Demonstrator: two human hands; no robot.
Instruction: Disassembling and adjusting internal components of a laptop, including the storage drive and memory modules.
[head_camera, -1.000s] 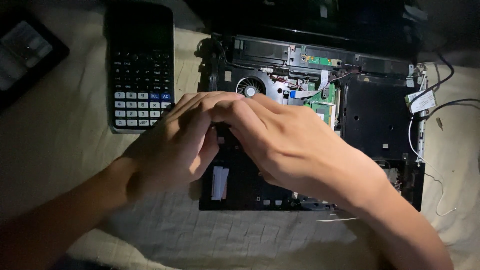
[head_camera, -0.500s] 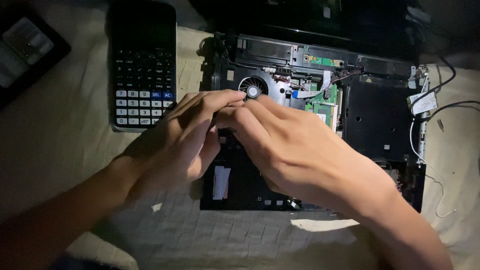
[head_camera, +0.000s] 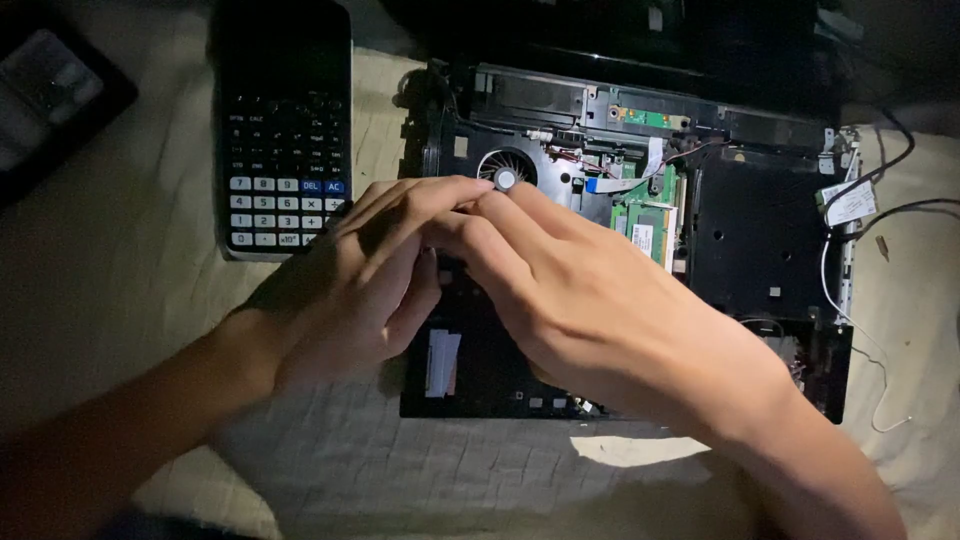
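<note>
Here both hands, left hand (head_camera: 350, 285) and right hand (head_camera: 590, 300), press fingertips together inside the opened laptop (head_camera: 740, 230) beside its fan (head_camera: 506, 170).

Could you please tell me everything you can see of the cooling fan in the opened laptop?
The cooling fan sits in the upper left part of the opened laptop base, lying flat in a black plastic-looking housing. It is round, with dark curved blades around a pale grey hub that catches the light. Only its upper half shows; the rest is hidden behind the fingertips of the left hand and right hand, which meet right at its lower edge. Whether they touch it cannot be told.
</note>
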